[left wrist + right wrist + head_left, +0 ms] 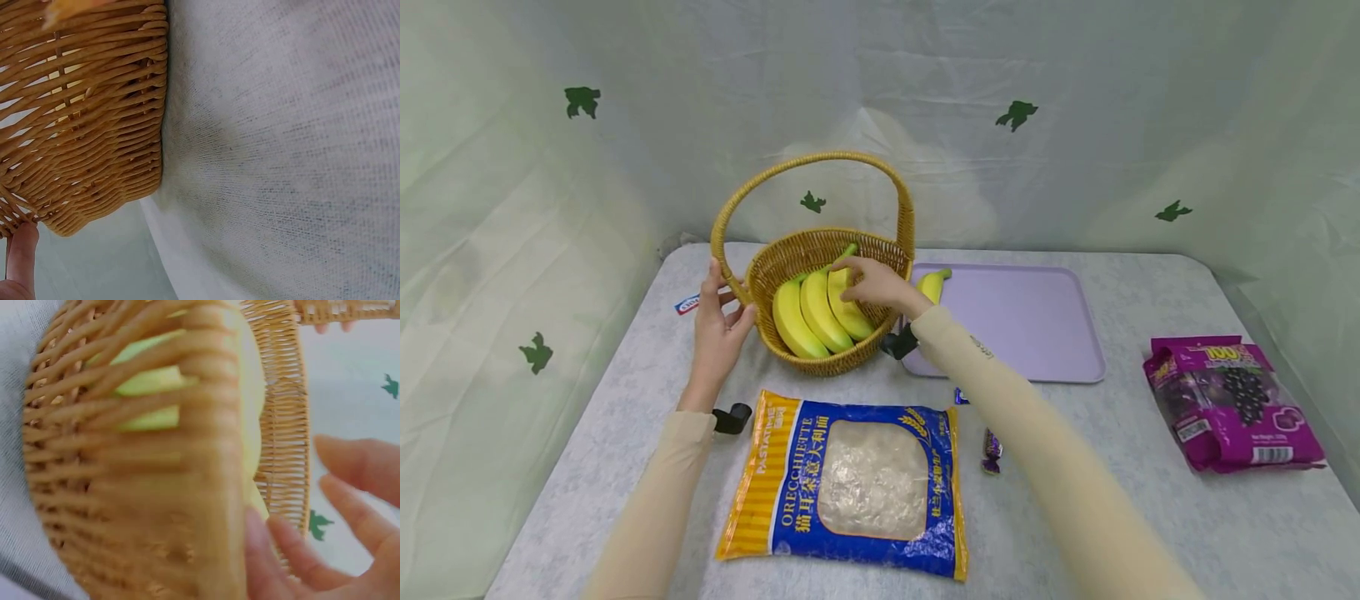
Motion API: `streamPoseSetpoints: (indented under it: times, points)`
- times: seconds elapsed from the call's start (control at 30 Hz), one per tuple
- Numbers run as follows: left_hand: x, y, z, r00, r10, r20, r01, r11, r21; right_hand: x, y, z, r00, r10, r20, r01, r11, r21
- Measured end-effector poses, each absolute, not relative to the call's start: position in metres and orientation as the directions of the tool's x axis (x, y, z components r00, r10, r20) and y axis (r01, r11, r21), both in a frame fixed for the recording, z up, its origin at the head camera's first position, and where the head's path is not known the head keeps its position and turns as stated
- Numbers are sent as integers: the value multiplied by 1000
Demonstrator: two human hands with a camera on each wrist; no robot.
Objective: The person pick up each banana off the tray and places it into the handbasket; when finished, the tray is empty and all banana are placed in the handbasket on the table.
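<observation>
Your right hand (874, 286) rests on the bananas (820, 312) in the wicker basket (790, 254), fingers relaxed and lightly spread over the rightmost fruit, not visibly pinching it. The bananas' long axes run from near-left to far-right, stems pointing away from you. Your left hand (718, 325) steadies the basket's left rim, thumb and fingers open against it.

Rough woven wicker basket (842, 354), smooth matt bananas (808, 312), glossy plastic pasta bag (850, 483), matt cloth-covered table (1112, 467)
</observation>
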State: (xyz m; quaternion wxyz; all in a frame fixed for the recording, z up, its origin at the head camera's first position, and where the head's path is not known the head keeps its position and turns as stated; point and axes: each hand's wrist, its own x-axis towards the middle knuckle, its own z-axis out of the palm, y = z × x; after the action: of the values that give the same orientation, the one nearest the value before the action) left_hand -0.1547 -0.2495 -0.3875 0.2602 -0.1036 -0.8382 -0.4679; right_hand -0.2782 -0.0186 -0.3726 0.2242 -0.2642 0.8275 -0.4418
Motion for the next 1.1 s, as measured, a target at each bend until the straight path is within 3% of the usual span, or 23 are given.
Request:
streamPoseSetpoints:
  times: [0.27,0.47,0.67,1.1]
  points:
    - [-154,-250,-387,-841,-64,537,426,534,730,-274,14,-371,-769,-639,-31,-127,199,-972]
    - [-154,-249,-386,-843,-65,533,421,537,731,-271,44,-376,-774,-632,26,-134,123,-983]
    - [-154,-249,-387,-839,-65,540,429,531,731,-268,74,-384,-802,-596,31,-112,100,-989]
    - [-155,-249,-388,-841,-67,538,429,525,735,-264,128,-413,-847,-531,-31,-80,185,-980]
